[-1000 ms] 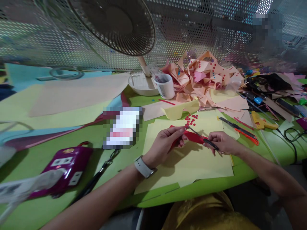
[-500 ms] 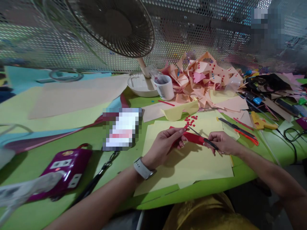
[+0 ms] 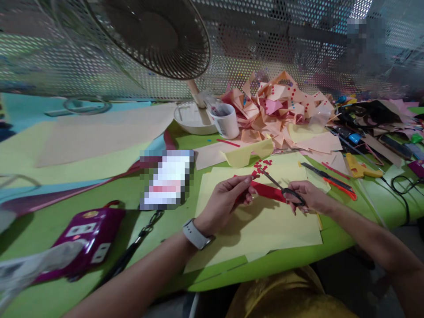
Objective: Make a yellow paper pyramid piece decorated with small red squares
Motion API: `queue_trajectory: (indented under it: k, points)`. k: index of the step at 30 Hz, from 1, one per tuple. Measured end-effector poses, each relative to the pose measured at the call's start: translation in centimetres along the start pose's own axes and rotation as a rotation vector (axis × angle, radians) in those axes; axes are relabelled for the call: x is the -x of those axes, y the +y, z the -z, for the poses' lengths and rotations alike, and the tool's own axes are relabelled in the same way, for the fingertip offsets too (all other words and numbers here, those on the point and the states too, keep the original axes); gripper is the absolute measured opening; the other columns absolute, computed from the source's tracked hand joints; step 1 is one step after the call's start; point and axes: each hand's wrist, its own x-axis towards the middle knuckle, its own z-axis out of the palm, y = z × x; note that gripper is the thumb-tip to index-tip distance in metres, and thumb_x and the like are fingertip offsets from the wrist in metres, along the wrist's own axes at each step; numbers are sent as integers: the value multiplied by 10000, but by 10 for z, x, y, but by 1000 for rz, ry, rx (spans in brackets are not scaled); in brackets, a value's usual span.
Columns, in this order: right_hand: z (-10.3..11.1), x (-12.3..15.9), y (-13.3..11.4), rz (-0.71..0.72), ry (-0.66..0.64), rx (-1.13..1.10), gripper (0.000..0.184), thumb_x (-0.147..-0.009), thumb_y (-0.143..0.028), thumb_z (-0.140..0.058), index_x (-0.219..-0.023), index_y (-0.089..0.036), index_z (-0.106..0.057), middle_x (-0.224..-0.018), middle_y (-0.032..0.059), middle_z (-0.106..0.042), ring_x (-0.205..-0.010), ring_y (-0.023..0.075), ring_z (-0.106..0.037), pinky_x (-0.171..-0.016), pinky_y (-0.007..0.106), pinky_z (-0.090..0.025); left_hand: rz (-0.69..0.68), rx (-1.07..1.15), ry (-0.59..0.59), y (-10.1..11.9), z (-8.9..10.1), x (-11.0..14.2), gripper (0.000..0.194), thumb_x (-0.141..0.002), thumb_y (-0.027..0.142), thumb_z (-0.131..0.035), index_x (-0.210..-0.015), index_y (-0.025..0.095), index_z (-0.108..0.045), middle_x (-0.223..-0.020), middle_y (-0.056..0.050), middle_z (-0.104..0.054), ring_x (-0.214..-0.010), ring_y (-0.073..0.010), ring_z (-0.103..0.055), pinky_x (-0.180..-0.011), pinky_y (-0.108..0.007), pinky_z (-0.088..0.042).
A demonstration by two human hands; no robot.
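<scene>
My left hand pinches a strip of red paper between thumb and fingers, above a pale yellow sheet. In my right hand is a pair of scissors, dark handles round the fingers. The blades point left toward my left fingertips, above the red strip. Several small red paper squares lie loose on the yellow paper just beyond the blade tips. Whether the blades touch the paper is too small to tell.
A phone and a purple power socket box lie left. Behind stand a fan, a white cup and a heap of peach paper. A box cutter and a yellow glue gun lie right.
The scissors have turned slightly in my right hand, so the handle loops show wider and the blades sit higher off the strip. My left hand keeps its hold; the view has shifted slightly.
</scene>
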Motion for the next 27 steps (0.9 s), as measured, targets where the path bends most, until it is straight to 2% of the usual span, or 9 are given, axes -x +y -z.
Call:
queue_trajectory:
  k: [5,14,19,27]
  points:
    - [-4,0,0,-29,-33,40,494,-667,-586,-780,-749,-178,-515,-543,-43,-621,-345,23,-391,-333,162,-301,-7,-13,-17,-2,0,0,409,-596,445,-877,-837,144,-741,-605,11,-664,-461,-74,-535,-456,-199,-434]
    - [-8,-6,4,30,-4,-10,477,-598,-534,-836,-686,-179,-530,-562,-52,-580,-465,57,-523,-384,163,-370,15,-11,-6,1,-2,2,447,-556,442,-902,-842,132,-754,-592,8,-662,-456,-70,-529,-440,-189,-422]
    - [-7,-8,11,38,-3,-34,504,-576,-554,-839,-683,-178,-521,-629,-43,-615,-493,57,-547,-446,183,-448,13,-10,-10,0,-2,1,433,-560,437,-900,-834,135,-757,-596,4,-666,-461,-74,-534,-445,-192,-426]
    - [-6,-9,15,45,-9,-33,485,-588,-519,-856,-697,-176,-530,-605,-54,-594,-496,58,-542,-446,180,-442,4,-29,-17,-1,-2,1,433,-578,448,-885,-849,135,-760,-599,6,-665,-456,-72,-525,-444,-194,-422]
